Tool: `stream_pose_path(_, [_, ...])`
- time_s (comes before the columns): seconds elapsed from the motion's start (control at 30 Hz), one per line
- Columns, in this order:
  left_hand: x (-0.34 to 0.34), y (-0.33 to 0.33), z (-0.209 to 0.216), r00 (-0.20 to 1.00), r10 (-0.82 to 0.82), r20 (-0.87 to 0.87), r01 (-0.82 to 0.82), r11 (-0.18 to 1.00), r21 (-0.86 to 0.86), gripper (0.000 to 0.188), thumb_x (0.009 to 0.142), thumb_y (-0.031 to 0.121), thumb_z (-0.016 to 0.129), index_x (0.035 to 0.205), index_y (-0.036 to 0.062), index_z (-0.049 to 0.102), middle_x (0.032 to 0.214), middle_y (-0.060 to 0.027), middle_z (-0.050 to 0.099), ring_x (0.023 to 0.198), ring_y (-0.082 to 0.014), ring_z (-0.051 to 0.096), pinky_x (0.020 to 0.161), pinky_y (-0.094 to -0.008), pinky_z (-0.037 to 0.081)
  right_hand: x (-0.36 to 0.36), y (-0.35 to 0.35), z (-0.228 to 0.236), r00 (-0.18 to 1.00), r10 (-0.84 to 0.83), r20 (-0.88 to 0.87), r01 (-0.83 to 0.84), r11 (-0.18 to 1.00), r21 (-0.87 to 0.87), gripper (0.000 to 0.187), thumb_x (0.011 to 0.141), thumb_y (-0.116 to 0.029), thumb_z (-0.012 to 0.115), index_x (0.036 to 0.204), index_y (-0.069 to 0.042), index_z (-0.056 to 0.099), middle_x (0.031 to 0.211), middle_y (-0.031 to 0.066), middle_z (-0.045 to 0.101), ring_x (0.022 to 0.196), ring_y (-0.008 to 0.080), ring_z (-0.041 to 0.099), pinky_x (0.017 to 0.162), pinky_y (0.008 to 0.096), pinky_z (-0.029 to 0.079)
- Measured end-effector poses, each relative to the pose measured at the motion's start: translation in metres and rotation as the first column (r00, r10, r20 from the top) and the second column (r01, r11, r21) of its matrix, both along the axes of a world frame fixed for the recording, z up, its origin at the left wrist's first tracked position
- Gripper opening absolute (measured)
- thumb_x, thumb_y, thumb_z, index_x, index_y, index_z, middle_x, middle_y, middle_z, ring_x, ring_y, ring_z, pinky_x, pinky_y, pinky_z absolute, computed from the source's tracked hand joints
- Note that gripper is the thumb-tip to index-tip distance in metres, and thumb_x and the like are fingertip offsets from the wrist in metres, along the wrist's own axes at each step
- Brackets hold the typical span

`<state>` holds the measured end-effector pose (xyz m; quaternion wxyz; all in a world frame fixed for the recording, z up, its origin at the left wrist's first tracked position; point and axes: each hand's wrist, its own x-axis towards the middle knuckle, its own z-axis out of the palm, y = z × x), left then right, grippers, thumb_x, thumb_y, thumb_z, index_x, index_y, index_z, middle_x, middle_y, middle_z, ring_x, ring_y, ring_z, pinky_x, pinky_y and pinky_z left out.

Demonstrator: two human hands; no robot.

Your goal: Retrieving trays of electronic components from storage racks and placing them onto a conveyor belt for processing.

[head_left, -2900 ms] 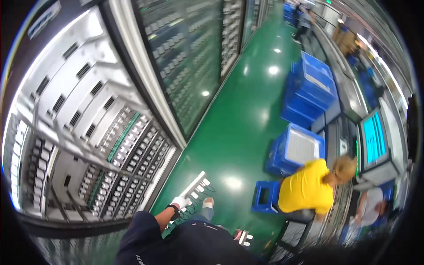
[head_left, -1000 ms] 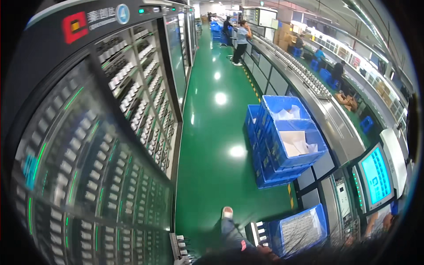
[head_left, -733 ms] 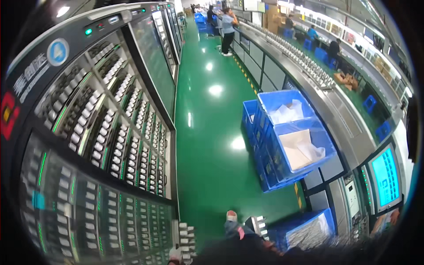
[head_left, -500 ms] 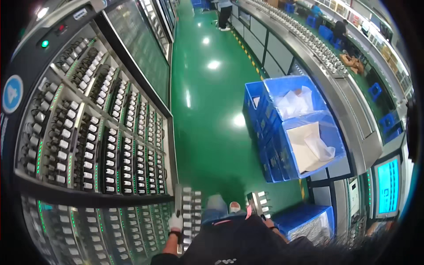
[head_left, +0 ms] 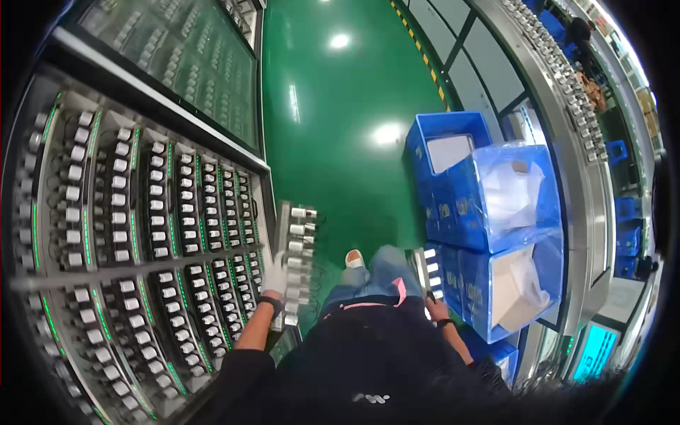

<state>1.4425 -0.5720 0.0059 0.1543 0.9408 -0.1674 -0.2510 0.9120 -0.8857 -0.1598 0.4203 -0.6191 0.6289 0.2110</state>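
Observation:
My left hand (head_left: pixel 275 276), in a white glove, is closed on a long metal bar (head_left: pixel 282 230) lined with white plug adapters, held upright beside the rack (head_left: pixel 142 265). A second, shorter-looking bar (head_left: pixel 421 268) with several white adapters is gripped by my right hand (head_left: pixel 438 310) next to the blue crates. The right fingers are partly hidden behind the bar. On the rack at my left sit rows of similar white adapters, with strips of green lights between them.
Stacked blue crates (head_left: pixel 453 230) stand close on my right, with white plastic sheeting inside. Beyond them runs a long metal conveyor line (head_left: pixel 588 195) carrying white parts. Glass doors (head_left: pixel 170 64) front the rack farther ahead. A green floor aisle (head_left: pixel 340 142) lies between.
My view has tilted down and I have moved forward along the aisle. Both bars now show higher in view, still in my hands, and the crates appear nearer.

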Motion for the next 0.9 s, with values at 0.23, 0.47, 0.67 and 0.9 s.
stream_pose_path(0.23, [0.206,-0.131,0.005,0.992,-0.127,0.008,0.124,0.979,0.165,0.026,0.102,0.023,0.049,0.114,0.0184,0.071,0.099,-0.0276,0.072,0.099,-0.0501,0.069,0.085,-0.0585,0.054,0.173,-0.138,0.001,0.995,-0.060,0.077,0.048,0.988,0.144,0.066,0.095,-0.062,0.057,0.100,0.002,0.074,0.090,0.0242,0.076,0.095,0.0444,0.073,0.083,0.0528,0.053])
stream_pose_path(0.47, [0.383,-0.246,-0.014,0.960,-0.263,-0.100,0.276,0.808,0.520,0.030,0.096,0.018,0.054,0.107,0.0099,0.080,0.109,-0.0245,0.075,0.106,-0.0429,0.073,0.093,-0.0522,0.059,0.351,-0.265,-0.022,0.971,0.029,0.235,-0.032,0.999,0.012,0.060,0.102,-0.054,0.056,0.107,0.003,0.074,0.108,0.0341,0.072,0.111,0.0521,0.067,0.092,0.0558,0.052])
stream_pose_path(0.67, [0.505,-0.322,-0.042,0.972,-0.168,-0.163,0.232,0.766,0.599,0.029,0.095,0.015,0.056,0.108,0.0073,0.081,0.112,-0.0241,0.076,0.109,-0.0411,0.073,0.095,-0.0504,0.059,0.511,-0.402,-0.004,0.993,0.024,0.114,-0.031,0.997,0.067,0.066,0.099,-0.057,0.056,0.102,0.006,0.074,0.097,0.0317,0.073,0.103,0.0505,0.069,0.092,0.0527,0.052])
stream_pose_path(0.9, [0.629,-0.395,-0.101,0.963,-0.146,-0.228,0.254,0.780,0.571,0.026,0.094,0.015,0.059,0.104,0.0074,0.082,0.107,-0.0252,0.076,0.101,-0.0404,0.076,0.086,-0.0501,0.062,0.693,-0.539,0.006,0.984,0.103,0.148,-0.112,0.992,0.051,0.068,0.097,-0.060,0.055,0.092,0.005,0.073,0.079,0.0199,0.073,0.075,0.0333,0.074,0.072,0.0470,0.055])
